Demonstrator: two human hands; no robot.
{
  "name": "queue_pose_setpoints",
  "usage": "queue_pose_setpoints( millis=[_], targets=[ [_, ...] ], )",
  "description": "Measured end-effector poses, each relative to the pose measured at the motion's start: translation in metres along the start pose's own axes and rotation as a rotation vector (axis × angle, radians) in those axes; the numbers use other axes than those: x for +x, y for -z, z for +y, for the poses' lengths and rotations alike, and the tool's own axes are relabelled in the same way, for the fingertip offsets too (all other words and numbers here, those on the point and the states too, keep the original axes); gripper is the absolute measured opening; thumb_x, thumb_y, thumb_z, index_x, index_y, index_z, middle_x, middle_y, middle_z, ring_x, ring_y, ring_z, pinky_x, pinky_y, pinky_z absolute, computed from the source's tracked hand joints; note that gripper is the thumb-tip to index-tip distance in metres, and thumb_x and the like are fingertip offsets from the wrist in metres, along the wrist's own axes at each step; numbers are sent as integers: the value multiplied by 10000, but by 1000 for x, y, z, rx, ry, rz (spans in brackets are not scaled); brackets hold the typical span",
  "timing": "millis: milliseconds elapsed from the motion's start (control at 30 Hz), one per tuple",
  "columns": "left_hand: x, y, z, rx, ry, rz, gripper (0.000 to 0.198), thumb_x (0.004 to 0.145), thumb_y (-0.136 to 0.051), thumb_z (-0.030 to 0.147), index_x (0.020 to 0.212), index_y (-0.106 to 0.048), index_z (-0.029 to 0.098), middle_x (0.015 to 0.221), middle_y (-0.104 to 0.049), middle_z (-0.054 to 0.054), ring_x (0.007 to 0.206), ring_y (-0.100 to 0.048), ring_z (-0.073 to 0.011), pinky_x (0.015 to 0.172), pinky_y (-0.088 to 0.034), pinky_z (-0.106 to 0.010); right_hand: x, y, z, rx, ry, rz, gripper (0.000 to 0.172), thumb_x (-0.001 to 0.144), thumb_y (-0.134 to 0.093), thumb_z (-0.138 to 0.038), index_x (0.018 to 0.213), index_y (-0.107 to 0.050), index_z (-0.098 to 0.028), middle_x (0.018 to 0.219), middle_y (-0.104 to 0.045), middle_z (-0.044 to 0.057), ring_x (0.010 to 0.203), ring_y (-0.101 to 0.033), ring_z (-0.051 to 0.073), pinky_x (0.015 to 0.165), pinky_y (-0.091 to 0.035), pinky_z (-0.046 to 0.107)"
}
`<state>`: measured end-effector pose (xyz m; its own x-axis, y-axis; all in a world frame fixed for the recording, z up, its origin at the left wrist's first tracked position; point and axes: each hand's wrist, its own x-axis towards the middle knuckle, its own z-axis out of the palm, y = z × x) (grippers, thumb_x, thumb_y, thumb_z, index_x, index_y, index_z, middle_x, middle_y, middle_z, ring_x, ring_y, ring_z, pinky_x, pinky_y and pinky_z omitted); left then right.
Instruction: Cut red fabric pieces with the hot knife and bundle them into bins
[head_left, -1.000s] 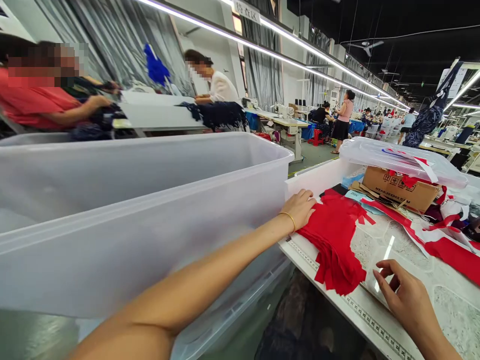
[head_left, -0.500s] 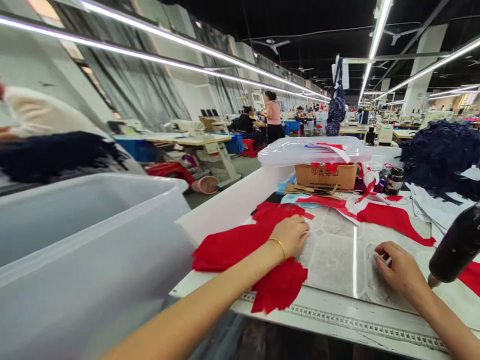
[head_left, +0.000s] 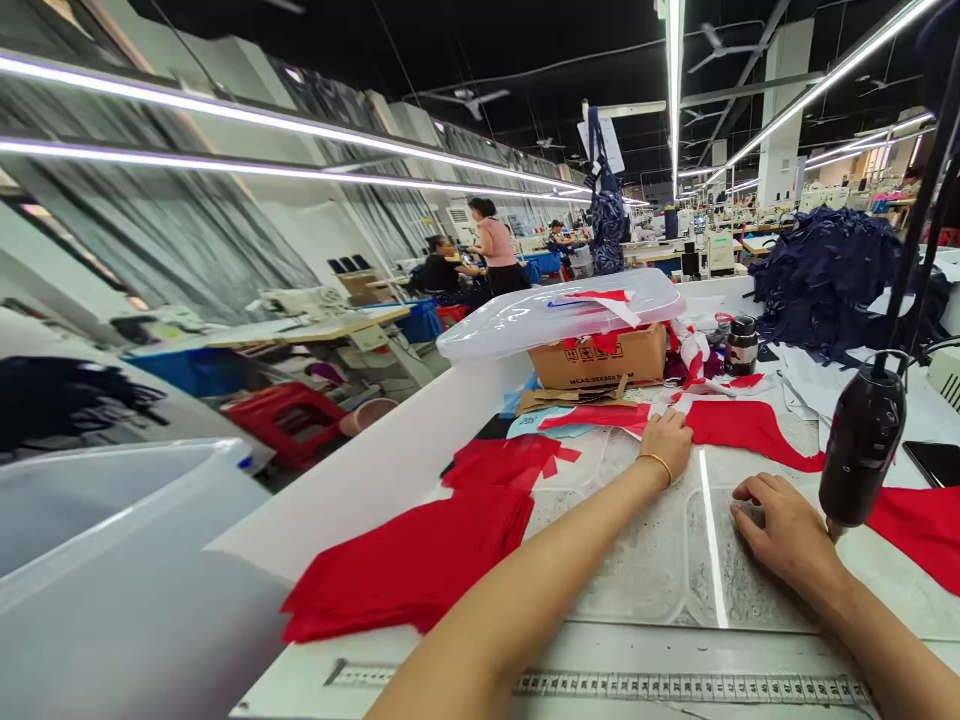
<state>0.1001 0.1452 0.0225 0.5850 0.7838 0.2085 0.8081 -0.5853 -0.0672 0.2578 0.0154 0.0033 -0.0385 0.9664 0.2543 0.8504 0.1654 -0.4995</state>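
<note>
My left hand (head_left: 667, 440) reaches forward across the white worktable (head_left: 675, 570), its fingers curled at the edge of a red fabric piece (head_left: 739, 428); a gold bangle is on the wrist. My right hand (head_left: 776, 525) rests palm down on the table's clear cover, fingers bent and holding nothing I can see. A stack of red cut fabric (head_left: 420, 555) lies at the table's left, under my left forearm. More red pieces (head_left: 510, 462) lie beyond it.
A black hanging device (head_left: 862, 440) dangles just right of my right hand. A cardboard box (head_left: 600, 358) with a clear plastic lid (head_left: 559, 312) stands behind. Navy fabric (head_left: 825, 270) is piled at back right. A translucent bin (head_left: 112, 580) stands left. Other people work far off.
The view swung right, away from the bin. My left hand left the red stack and moved forward to the red piece farther back. My right hand settled flat on the table.
</note>
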Motion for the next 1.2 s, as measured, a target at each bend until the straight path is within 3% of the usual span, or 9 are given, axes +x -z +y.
queue_pose_setpoints(
  millis=[400, 567, 667, 733, 833, 900, 1000, 1133, 1200],
  targets=[
    [4, 17, -8, 11, -42, 195, 226, 950, -462, 181, 928, -687, 181, 1043, -651, -106, 1021, -542, -254, 845, -428, -396, 3, -3, 13, 75, -72, 79, 168, 835, -514, -255, 956, -622, -214, 1018, -651, 77, 1017, -594, 268, 888, -473, 426],
    [-25, 37, -1, -87, -161, 354, 173, 896, -484, 142, 874, -651, 181, 982, -654, -87, 967, -557, -239, 827, -445, -379, 5, -10, 20, 39, -1, 292, 321, 828, -560, -275, 1138, -586, -197, 1112, -623, 104, 1089, -575, 285, 962, -471, 461],
    [-56, 50, 6, -174, -244, 358, 164, 884, -467, 142, 874, -625, 184, 932, -650, -75, 913, -562, -224, 804, -449, -364, 6, -12, 21, 22, 55, 336, 446, 816, -598, -267, 1255, -550, -203, 1173, -605, 105, 1117, -560, 282, 978, -470, 463],
    [-80, 60, 10, -244, -278, 304, 165, 882, -451, 144, 872, -612, 181, 915, -652, -74, 892, -563, -221, 798, -447, -364, 5, -12, 19, 40, 102, 287, 439, 809, -602, -233, 1247, -577, -250, 1204, -601, 84, 1121, -552, 268, 961, -479, 453],
    [-112, 77, 11, -407, -256, 154, 172, 888, -427, 168, 851, -594, 183, 898, -653, -71, 881, -567, -215, 807, -447, -365, 3, -11, 15, 129, 167, 151, 198, 817, -566, -172, 949, -683, -260, 1135, -644, 61, 1081, -548, 252, 928, -478, 441],
    [-131, 93, 7, -574, -180, 1, 173, 896, -426, 206, 828, -584, 186, 864, -639, -55, 842, -564, -195, 800, -450, -347, -2, -9, 10, 232, 181, 48, 144, 817, -540, -147, 794, -654, -232, 999, -676, 64, 1011, -554, 244, 892, -474, 427],
    [-154, 119, -4, -911, 15, -305, 202, 902, -458, 313, 799, -571, 180, 769, -594, -16, 713, -527, -148, 713, -444, -295, -16, 3, -1, 398, 141, -165, 89, 812, -543, -212, 745, -601, -211, 813, -639, 47, 829, -555, 210, 759, -465, 364],
    [-173, 135, -21, -1293, 277, -537, 298, 817, -599, 463, 777, -550, 172, 670, -510, 37, 625, -440, -102, 634, -392, -240, -35, 37, -16, 624, 51, -550, 322, 819, -556, -488, 673, -492, -208, 638, -509, -15, 617, -453, 135, 591, -374, 272],
    [-173, 129, -28, -1386, 360, -564, 342, 749, -661, 495, 772, -543, 174, 686, -507, 39, 634, -436, -100, 629, -381, -233, -38, 52, -17, 630, -3, -589, 393, 791, -581, -567, 660, -503, -205, 618, -483, -27, 598, -420, 121, 582, -352, 263]
  ],
)
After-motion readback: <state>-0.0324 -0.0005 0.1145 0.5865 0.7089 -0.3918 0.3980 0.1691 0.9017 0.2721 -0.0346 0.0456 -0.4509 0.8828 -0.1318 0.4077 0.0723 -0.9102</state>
